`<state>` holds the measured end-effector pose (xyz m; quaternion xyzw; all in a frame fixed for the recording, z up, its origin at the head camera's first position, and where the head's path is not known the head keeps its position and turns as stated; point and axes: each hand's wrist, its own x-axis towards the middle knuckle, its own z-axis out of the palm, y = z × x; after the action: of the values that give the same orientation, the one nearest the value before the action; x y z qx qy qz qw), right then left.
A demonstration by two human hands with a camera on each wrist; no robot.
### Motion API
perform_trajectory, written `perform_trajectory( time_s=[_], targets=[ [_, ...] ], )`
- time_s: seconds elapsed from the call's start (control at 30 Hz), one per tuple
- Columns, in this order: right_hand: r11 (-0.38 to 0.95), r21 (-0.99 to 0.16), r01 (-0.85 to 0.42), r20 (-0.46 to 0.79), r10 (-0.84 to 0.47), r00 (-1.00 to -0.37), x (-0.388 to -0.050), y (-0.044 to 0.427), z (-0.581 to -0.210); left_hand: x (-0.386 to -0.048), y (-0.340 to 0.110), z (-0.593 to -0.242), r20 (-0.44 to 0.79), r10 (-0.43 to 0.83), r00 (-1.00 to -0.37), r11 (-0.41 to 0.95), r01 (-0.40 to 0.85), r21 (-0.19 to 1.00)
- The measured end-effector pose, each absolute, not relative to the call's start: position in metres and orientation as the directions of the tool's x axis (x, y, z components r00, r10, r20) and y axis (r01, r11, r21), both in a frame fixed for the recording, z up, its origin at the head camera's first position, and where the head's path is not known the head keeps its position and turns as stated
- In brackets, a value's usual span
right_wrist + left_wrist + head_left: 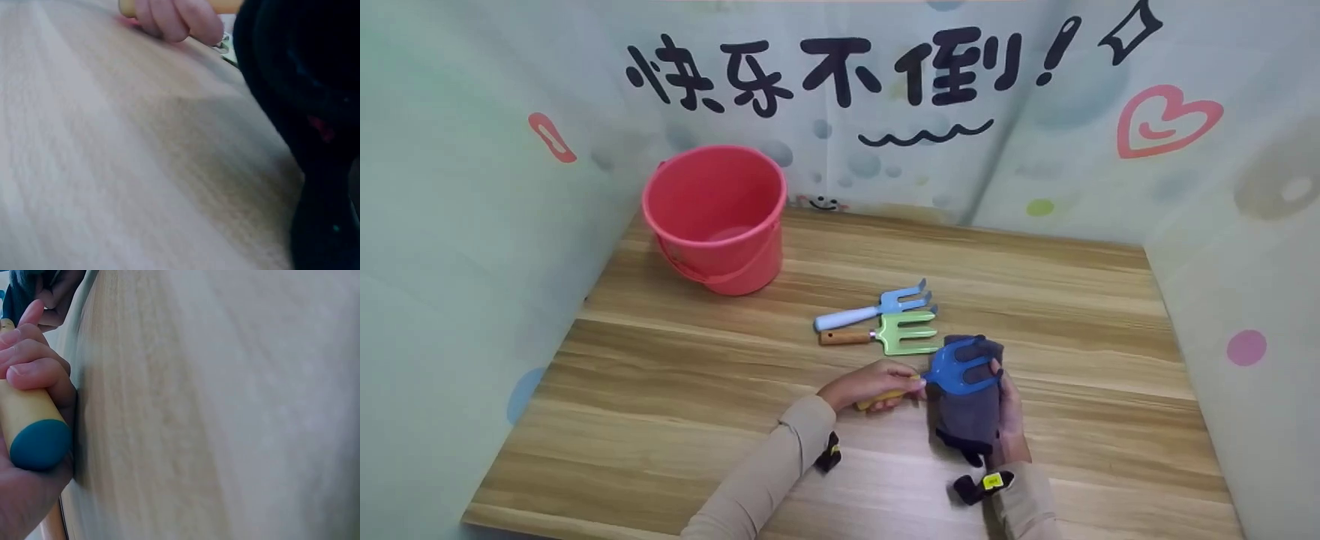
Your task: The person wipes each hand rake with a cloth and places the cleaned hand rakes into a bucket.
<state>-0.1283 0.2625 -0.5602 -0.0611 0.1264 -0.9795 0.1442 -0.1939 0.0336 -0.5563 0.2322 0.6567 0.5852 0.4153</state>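
My left hand (877, 384) wraps its fingers closed around the handle of a yellow-handled blue fork (949, 373), its long axis slanting across me, tines pointing right and slightly away. The fork lies against a grey cloth (969, 416) that my right hand (1011, 414) grips, over the wooden table (1080, 315), near the green fork (889, 334).

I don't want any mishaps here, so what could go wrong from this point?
The left hand holds the blue fork over the grey cloth, so the prongs might catch on the fabric. They also point towards the right hand, whose fingers could get poked if the fork slips forward. And the green fork lies close beside the cloth, so a sideways move could knock it.
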Motion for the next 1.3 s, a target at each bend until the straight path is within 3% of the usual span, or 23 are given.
perform_trajectory(
  time_s=[0.3, 0.5, 0.9, 1.07, 1.17, 1.3],
  targets=[
    [-0.994, -0.033, 0.108, 0.116, -0.111, -0.987, -0.132, 0.267, -0.577, -0.192, 0.037, -0.554, -0.307, 0.736, -0.603, 0.265, -0.16, 0.951],
    [-0.995, -0.008, 0.102, 0.149, -0.102, -0.984, -0.13, 0.27, -0.582, -0.191, 0.04, -0.552, -0.344, 0.708, -0.617, 0.309, -0.167, 0.936],
    [-0.997, 0.071, 0.016, 0.057, -0.012, -0.998, -0.128, 0.275, -0.583, -0.19, 0.042, -0.551, -0.371, 0.695, -0.616, 0.345, -0.167, 0.923],
    [-0.999, 0.014, 0.029, 0.031, -0.029, -0.999, -0.128, 0.273, -0.58, -0.192, 0.035, -0.555, -0.327, 0.752, -0.573, 0.28, -0.172, 0.944],
    [-0.989, -0.068, 0.128, -0.011, -0.128, -0.992, -0.129, 0.27, -0.578, -0.193, 0.031, -0.559, -0.291, 0.779, -0.555, 0.223, -0.189, 0.956],
    [-0.908, -0.266, 0.324, -0.092, -0.311, -0.946, -0.131, 0.266, -0.573, -0.194, 0.028, -0.562, -0.257, 0.777, -0.575, 0.144, -0.235, 0.961]
  ],
)
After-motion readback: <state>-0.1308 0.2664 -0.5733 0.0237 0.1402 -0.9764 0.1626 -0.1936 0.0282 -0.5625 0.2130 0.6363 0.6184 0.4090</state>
